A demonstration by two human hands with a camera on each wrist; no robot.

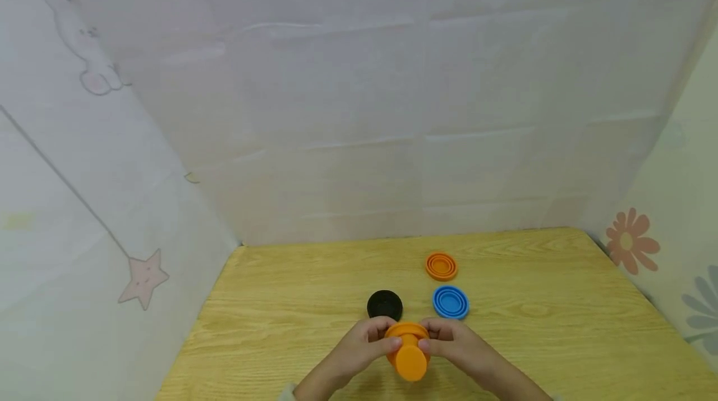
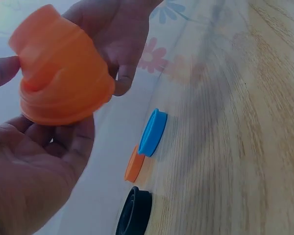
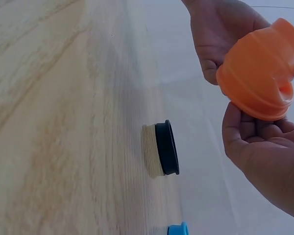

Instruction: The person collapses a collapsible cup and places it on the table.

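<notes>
An orange collapsible cup [image 1: 411,362] is held up off the table between both hands, its narrow base tipped towards the person. My left hand [image 1: 363,348] grips its left side, thumb near the base and fingers by the wide rim. On the opposite side my right hand [image 1: 462,351] grips it the same way. In the left wrist view the cup [image 2: 63,73] is partly drawn out, with a dent folded into its wall; the right wrist view shows a fold in the cup [image 3: 259,68] too. Just beyond the hands lies a black collapsed cup [image 1: 384,305].
A blue collapsed cup [image 1: 450,302] lies flat beyond the right hand. Farther back is another orange collapsed cup [image 1: 441,266]. All stand on a wood-grain table [image 1: 291,301], with a pale sheet [image 1: 348,139] hanging behind and at both sides.
</notes>
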